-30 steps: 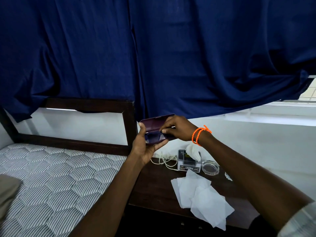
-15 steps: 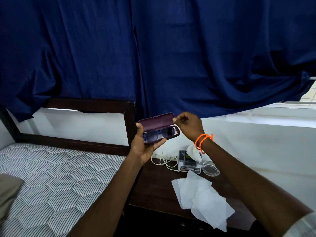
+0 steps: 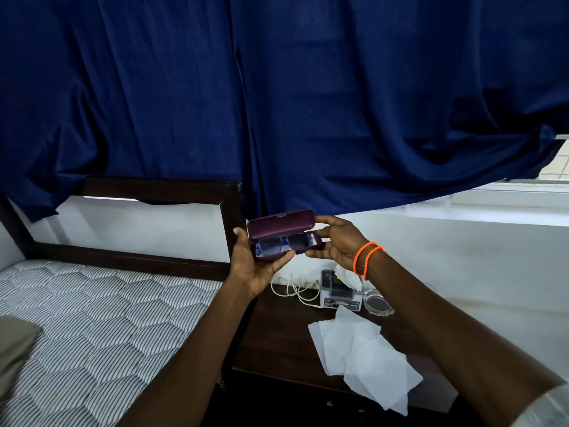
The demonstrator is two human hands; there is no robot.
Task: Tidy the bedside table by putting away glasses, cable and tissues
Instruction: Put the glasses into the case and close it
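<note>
Navy curtain fills the upper view, draped over a dark wooden bed frame. Striped hexagon-quilted mattress lower left, with a tan pillow at its left edge. Dark wooden bedside table sits just right of the bed, against the white wall. On the table: loose white tissues spread near the front edge, a small tissue box at the back with a tissue sticking up, a white cable coiled left of the box, a clear round glass dish right of it. Above the table, held in mid-air, a maroon glasses case with lid open, sunglasses lying inside. Left hand cups the case from below, thumb up along its left end, fingers curled under the base. Right hand grips the case's right end, fingers on the lid, thumb at the base. Orange bracelets on right wrist.
</note>
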